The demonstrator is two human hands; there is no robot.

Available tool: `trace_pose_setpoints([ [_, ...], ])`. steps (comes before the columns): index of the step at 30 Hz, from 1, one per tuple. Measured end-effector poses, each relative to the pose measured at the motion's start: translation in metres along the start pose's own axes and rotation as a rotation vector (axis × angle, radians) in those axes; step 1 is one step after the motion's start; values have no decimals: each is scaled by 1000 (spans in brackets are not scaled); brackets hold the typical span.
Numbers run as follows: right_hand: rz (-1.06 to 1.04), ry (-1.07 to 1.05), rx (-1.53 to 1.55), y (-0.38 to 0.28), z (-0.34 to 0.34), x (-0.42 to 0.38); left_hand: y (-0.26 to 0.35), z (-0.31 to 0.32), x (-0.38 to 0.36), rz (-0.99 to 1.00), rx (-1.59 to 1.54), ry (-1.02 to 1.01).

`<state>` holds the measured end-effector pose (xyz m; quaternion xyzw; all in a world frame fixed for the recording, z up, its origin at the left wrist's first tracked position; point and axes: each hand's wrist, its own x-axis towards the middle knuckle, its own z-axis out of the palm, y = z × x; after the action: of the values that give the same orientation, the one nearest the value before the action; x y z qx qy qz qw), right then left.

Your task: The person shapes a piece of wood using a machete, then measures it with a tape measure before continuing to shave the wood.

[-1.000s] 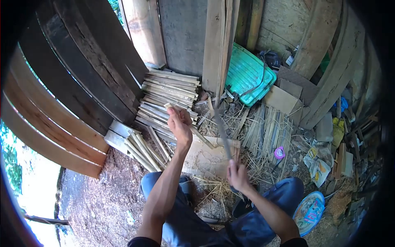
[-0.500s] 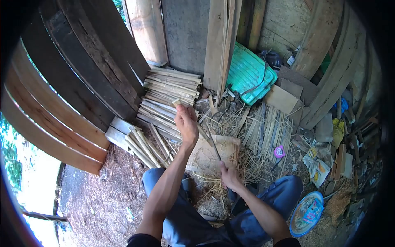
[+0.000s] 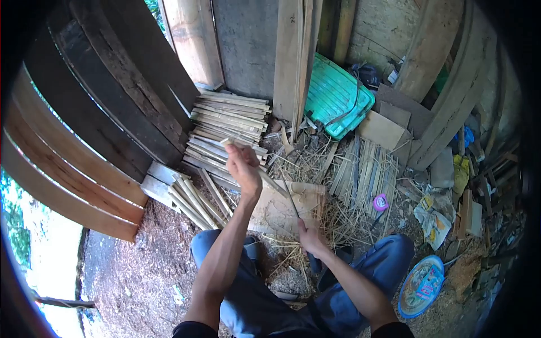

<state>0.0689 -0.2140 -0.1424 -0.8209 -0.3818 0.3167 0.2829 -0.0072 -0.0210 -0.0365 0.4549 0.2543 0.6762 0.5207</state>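
A pale split stick point(image 3: 273, 181) slants down to the right from my left hand point(image 3: 244, 168), whose fingers are wrapped round it; one end pokes out above my thumb. My right hand point(image 3: 310, 239) grips a long knife point(image 3: 293, 204) by its dark handle. The blade points up and lies close to the stick's lower part; whether they touch I cannot tell. Under both is a wooden board point(image 3: 265, 217) on the ground.
Stacked split sticks point(image 3: 231, 121) lie behind my left hand, with more sticks point(image 3: 194, 200) at the left. Further right are a green crate point(image 3: 338, 98), loose strips point(image 3: 366, 174), a pink tape measure point(image 3: 381, 202) and a blue-rimmed basin point(image 3: 402, 301). Plank walls stand around.
My left hand has moved slightly left with the stick. My right hand and the knife have shifted a little left and down, and the handle now shows below the hand.
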Motion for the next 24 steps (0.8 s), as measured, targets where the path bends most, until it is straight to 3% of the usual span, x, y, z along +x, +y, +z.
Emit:
trace_pose_setpoints([
  [2,310,-300,127,56,20,25,-1,-3,2,-27,-129,-29],
  [4,363,-314,217,51,15,23,1,-9,4,-34,-172,-47],
  [6,599,-436,715,38,4,19,4,-14,9,-122,-186,8],
  [7,632,-454,749,32,2,18,3,-17,13,-119,-218,-24],
  [11,534,-371,671,-4,-12,6,3,-9,7,-13,-16,10],
  [13,254,-244,601,-23,-24,3,-1,-7,8,-11,16,26],
  [14,259,-254,597,-26,-26,4,-4,-7,9,-6,48,41],
  [16,-66,-39,542,-30,-28,5,-8,-7,11,-3,-22,-13],
  [17,-106,-33,547,-31,-29,2,-9,-7,10,18,-2,-25],
  [18,-105,-34,547,-29,-27,2,-11,-6,10,40,17,-40],
  [20,441,-391,663,-22,-21,3,-10,-3,8,40,20,-36],
  [24,214,-207,368,-6,-8,9,-6,6,6,52,32,15],
])
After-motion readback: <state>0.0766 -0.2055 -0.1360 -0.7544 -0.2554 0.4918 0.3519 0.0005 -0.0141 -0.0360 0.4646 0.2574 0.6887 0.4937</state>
